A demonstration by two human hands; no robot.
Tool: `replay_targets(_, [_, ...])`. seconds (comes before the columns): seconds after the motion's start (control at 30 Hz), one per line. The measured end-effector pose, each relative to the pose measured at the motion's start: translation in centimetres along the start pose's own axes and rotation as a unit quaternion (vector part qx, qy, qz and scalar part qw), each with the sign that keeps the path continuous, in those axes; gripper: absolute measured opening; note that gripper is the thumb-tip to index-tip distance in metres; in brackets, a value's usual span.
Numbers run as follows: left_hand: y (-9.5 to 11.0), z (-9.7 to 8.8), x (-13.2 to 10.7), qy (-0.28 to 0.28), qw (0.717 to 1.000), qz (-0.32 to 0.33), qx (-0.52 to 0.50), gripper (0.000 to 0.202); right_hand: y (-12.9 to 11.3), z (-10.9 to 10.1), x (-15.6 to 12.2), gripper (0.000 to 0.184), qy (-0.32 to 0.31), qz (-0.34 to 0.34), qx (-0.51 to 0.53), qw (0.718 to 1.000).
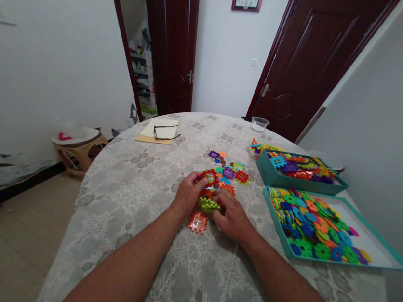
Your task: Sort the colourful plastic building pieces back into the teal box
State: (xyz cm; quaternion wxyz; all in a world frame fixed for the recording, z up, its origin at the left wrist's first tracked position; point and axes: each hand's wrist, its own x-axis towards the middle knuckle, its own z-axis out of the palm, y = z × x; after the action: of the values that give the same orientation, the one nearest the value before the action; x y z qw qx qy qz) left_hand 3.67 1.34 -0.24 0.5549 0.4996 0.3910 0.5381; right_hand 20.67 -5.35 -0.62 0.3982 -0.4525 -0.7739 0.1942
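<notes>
My left hand [188, 194] pinches a red square building piece [210, 176] with a window-like middle. Between thumb and fingers, my right hand [231, 216] grips a lime-green building piece [209, 204] that is tilted close to the red one; whether the two are joined I cannot tell. Flat on the cloth just below them lies an orange window piece [198, 223]. Beyond my hands several coloured pieces are spread, among them a purple square piece [228, 173] and a red-and-green piece [242, 177]. Parts of the pieces are hidden behind my fingers.
On the right, a shallow teal-rimmed tray [390, 250] holds many round notched discs. Behind it stands a teal box [292, 181] full of pieces. A clear plastic bowl [260, 123] is at the far edge. Glasses [165, 132] lie on a notebook [152, 139] at the back left.
</notes>
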Motion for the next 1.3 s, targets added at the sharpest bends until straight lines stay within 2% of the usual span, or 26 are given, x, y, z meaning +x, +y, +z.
replay_targets(0.27, [0.8,0.8,-0.7,-0.041,0.997,-0.016,-0.062,0.03,-0.5,0.2,-0.2,0.015,-0.034,0.022,-0.037,0.998])
replay_targets(0.37, [0.9,0.9,-0.7,-0.034,0.999,-0.017,-0.038,0.032,-0.7,0.1,-0.2,0.011,-0.034,0.027,-0.033,0.999])
replay_targets(0.5, [1.0,0.5,-0.4,0.005,1.0,-0.023,-0.009,0.034,-0.9,-0.4,-0.4,0.012,0.037,0.064,-0.009,0.997])
replay_targets(0.6, [1.0,0.3,-0.2,0.023,0.999,-0.028,0.021,0.033,-0.9,-0.9,-0.4,0.026,0.118,0.099,0.039,0.987])
replay_targets(0.7, [1.1,0.4,-0.4,-0.026,0.998,-0.037,0.046,0.035,-0.5,-1.3,-0.1,0.042,0.172,0.111,0.074,0.976])
replay_targets(0.8, [1.6,0.7,-0.8,-0.089,0.994,-0.045,0.04,0.038,-0.1,-1.4,0.2,0.043,0.176,0.125,0.098,0.971])
replay_targets(0.9, [2.2,0.7,-0.9,-0.115,0.991,-0.063,0.034,0.044,0.0,-1.5,0.5,0.042,0.175,0.152,0.127,0.964])
replay_targets(1.0, [2.7,0.5,-0.6,-0.145,0.985,-0.074,0.056,0.047,-0.3,-1.7,0.7,0.044,0.15,0.176,0.195,0.953])
replay_targets(1.1, [2.9,0.2,-0.2,-0.183,0.976,-0.085,0.087,0.046,-1.0,-2.3,1.0,0.051,0.095,0.208,0.259,0.938])
replay_targets(1.2, [3.1,0.0,-0.2,-0.202,0.97,-0.074,0.112,0.047,-2.0,-4.1,1.3,0.049,0.063,0.207,0.211,0.953])
replay_targets(1.3, [3.1,-0.1,-0.5,-0.196,0.968,-0.031,0.156,0.047,-2.9,-7.4,1.4,0.048,0.096,0.174,0.05,0.979])
